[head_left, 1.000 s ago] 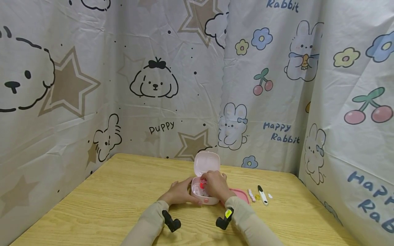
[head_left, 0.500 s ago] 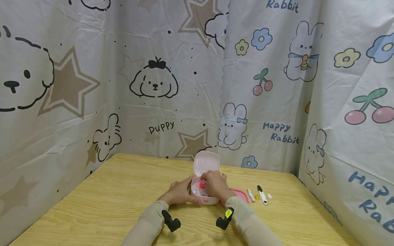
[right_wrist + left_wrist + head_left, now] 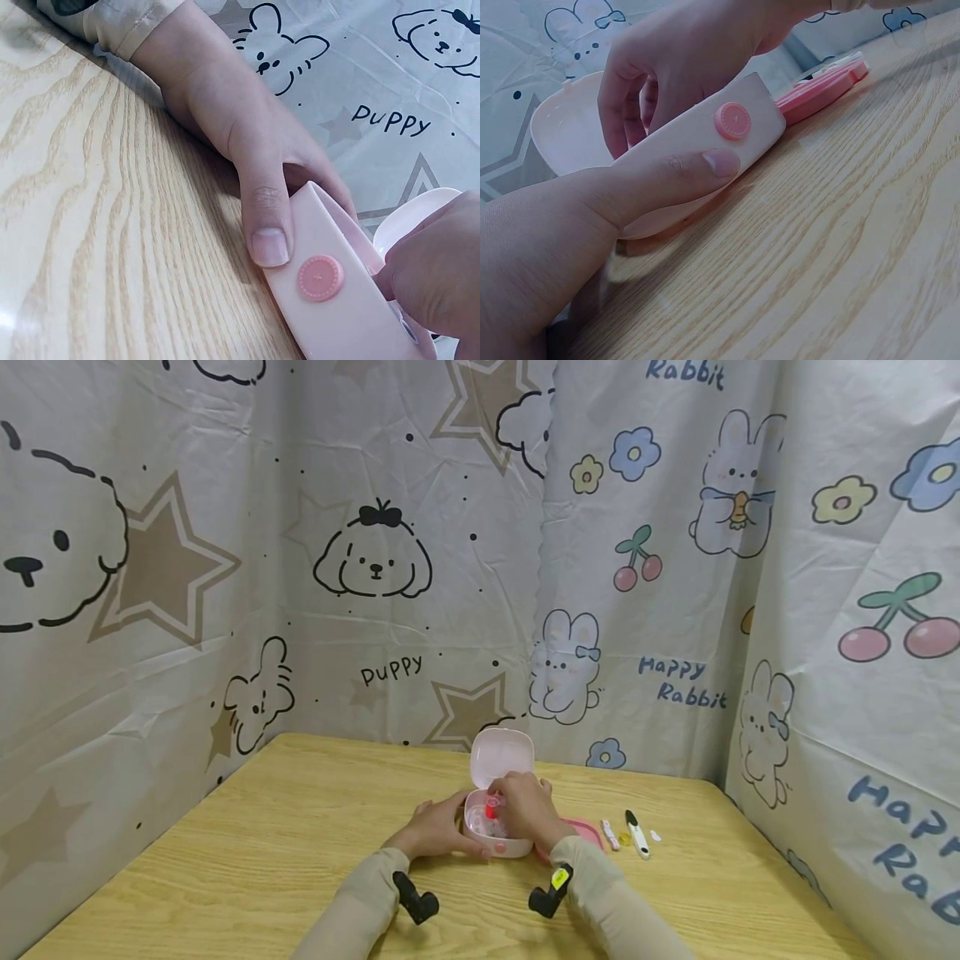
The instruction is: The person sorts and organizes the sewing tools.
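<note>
A pale pink box (image 3: 517, 847) with a round pink button (image 3: 733, 121) on its front stands on the table, its hinged lid (image 3: 501, 758) raised at the back. My left hand (image 3: 435, 829) grips the box's left side, the thumb lying along the front wall beside the button. Over the box's right part, my right hand (image 3: 523, 803) reaches inside with bent fingers. A small red object (image 3: 491, 811) shows at its fingertips, seemingly pinched there. The walls hide those fingertips in both wrist views. Clear, pale contents lie inside the box, too small to identify.
A flat pink tray-like piece (image 3: 588, 832) lies right of the box, partly behind my right wrist. Farther right lie a small pink-and-white item (image 3: 610, 835), a yellow piece (image 3: 625, 839), a slim black-and-white tool (image 3: 637, 836) and a white scrap (image 3: 656, 836). Printed curtains surround the table.
The red object shows slightly more beside my right fingertips, and that hand has risen a little. My left hand and the box stay in place; the head view has shifted slightly.
</note>
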`<state>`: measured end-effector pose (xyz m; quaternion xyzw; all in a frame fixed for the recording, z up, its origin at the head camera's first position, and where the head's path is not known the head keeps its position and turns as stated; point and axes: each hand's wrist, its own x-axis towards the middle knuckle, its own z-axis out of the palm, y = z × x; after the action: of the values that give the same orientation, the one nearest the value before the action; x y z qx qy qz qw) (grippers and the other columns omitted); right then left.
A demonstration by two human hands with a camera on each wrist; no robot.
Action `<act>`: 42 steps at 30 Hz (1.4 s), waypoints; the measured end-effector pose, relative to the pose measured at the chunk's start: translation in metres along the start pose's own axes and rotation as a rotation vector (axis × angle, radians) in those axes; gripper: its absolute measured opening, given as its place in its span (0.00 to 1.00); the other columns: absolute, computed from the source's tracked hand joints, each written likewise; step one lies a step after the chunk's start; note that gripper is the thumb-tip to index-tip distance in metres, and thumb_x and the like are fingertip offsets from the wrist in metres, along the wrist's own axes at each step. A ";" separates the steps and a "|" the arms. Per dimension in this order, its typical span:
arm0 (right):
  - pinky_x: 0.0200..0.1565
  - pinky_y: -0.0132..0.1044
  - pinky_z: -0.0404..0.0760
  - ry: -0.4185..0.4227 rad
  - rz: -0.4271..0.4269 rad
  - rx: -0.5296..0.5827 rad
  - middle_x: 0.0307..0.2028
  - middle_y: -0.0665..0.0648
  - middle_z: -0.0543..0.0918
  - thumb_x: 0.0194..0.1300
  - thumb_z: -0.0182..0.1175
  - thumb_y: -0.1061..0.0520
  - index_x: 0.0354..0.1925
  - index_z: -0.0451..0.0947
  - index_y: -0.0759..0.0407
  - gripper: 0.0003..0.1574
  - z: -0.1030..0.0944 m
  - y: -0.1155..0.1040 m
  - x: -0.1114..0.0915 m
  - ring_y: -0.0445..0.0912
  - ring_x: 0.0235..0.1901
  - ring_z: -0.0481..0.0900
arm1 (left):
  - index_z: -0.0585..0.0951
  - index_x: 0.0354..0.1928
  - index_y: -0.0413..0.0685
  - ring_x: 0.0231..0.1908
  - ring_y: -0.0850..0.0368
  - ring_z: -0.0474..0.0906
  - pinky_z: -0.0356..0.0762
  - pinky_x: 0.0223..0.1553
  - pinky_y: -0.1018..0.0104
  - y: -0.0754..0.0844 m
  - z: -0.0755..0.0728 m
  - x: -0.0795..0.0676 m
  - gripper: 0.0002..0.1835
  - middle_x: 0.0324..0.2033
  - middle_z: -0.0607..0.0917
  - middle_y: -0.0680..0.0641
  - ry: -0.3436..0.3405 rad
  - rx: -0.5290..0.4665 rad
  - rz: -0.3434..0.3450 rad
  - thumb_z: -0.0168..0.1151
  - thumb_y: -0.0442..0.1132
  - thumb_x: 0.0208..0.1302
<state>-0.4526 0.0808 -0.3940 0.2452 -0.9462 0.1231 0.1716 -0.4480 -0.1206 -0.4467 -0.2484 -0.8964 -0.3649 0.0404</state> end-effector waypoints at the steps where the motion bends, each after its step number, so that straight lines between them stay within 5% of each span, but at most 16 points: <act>1: 0.51 0.62 0.69 -0.003 0.003 0.002 0.40 0.52 0.86 0.60 0.71 0.64 0.45 0.90 0.51 0.15 0.000 0.000 0.000 0.53 0.45 0.77 | 0.66 0.77 0.51 0.68 0.49 0.70 0.47 0.68 0.33 0.000 0.000 0.000 0.61 0.70 0.75 0.49 -0.001 0.003 0.000 0.81 0.68 0.43; 16: 0.47 0.55 0.69 0.013 -0.010 0.042 0.42 0.54 0.86 0.63 0.73 0.61 0.46 0.90 0.53 0.12 -0.008 0.009 -0.002 0.53 0.46 0.78 | 0.67 0.76 0.50 0.67 0.49 0.71 0.48 0.68 0.33 0.005 -0.001 -0.001 0.58 0.69 0.76 0.48 0.005 -0.008 0.006 0.82 0.65 0.44; 42: 0.45 0.55 0.74 0.136 0.111 0.075 0.42 0.52 0.87 0.66 0.72 0.59 0.50 0.87 0.52 0.14 -0.026 0.047 -0.002 0.52 0.45 0.83 | 0.66 0.77 0.51 0.70 0.44 0.66 0.42 0.70 0.30 0.007 -0.002 -0.003 0.60 0.71 0.74 0.49 0.009 -0.045 -0.010 0.83 0.65 0.42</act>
<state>-0.4677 0.1302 -0.3785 0.1896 -0.9392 0.1842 0.2190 -0.4423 -0.1186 -0.4418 -0.2432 -0.8890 -0.3863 0.0371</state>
